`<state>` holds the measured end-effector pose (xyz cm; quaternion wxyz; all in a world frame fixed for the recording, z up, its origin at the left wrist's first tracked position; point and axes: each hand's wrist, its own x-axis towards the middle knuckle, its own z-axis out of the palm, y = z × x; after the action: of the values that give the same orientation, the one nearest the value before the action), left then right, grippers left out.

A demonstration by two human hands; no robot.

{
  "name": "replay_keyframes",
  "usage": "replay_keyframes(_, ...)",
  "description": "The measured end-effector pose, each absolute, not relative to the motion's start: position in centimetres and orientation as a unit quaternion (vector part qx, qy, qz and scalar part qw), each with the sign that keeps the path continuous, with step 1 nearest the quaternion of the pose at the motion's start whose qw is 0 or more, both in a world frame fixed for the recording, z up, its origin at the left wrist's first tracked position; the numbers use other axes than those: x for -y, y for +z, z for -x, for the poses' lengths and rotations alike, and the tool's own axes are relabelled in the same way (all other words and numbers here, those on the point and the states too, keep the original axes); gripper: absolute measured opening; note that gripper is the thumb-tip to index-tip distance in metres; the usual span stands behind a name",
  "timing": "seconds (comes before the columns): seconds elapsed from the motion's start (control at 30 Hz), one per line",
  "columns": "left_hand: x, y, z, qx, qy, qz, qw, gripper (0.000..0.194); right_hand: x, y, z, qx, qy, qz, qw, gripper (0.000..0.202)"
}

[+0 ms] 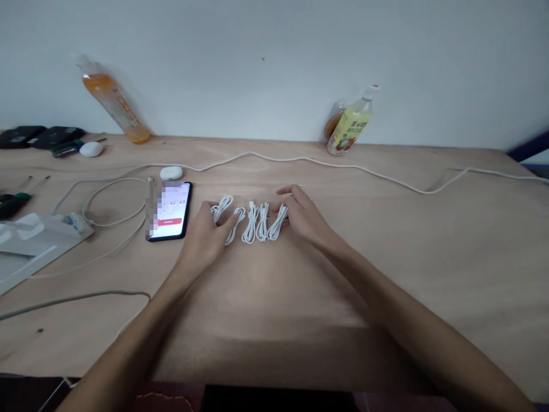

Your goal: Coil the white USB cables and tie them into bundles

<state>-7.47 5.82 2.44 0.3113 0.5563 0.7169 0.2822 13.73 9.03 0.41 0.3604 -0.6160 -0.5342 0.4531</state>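
Note:
Several bundled white cables (250, 224) lie side by side in a row on the wooden table. At the row's left end, my left hand (209, 232) has its thumb and fingers closed around a coiled white cable (222, 207); its thumb touches the neighbouring bundle. My right hand (302, 214) is at the other end, fingers curled at the top of the rightmost bundle (278, 223), with the forefinger reaching out past it. The right thumb is mostly hidden.
Left of the row are a lit phone (171, 212), a white earbud case (171, 173) and a white tray-like object (34, 243). A long white cable (304, 159) crosses the back. An orange drink bottle (115, 106) and a yellow one (350, 127) stand by the wall.

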Motion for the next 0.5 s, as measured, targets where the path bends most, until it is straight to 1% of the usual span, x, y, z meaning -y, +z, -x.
replay_keyframes(0.07,-5.7,2.2,7.5,-0.71,0.296,-0.564,0.301,0.034,-9.2,0.7,-14.2,0.565,0.466,0.585,0.348,0.03)
replay_keyframes(0.17,-5.6,1.7,7.4,-0.691,0.333,-0.569,0.296,0.034,-9.5,0.8,-14.7,0.589,0.477,0.557,0.34,0.034)
replay_keyframes(0.3,-5.5,1.4,7.1,-0.685,0.37,-0.563,0.278,0.031,-10.0,0.4,-15.1,0.555,0.509,0.552,0.358,0.028)
replay_keyframes(0.4,-5.5,1.4,6.7,-0.703,0.347,-0.564,0.259,0.026,-10.2,0.4,-15.3,0.532,0.541,0.541,0.361,0.025)
replay_keyframes(0.5,-5.5,1.4,6.4,-0.704,0.34,-0.568,0.258,0.02,-10.2,0.6,-15.3,0.529,0.543,0.542,0.363,0.024)
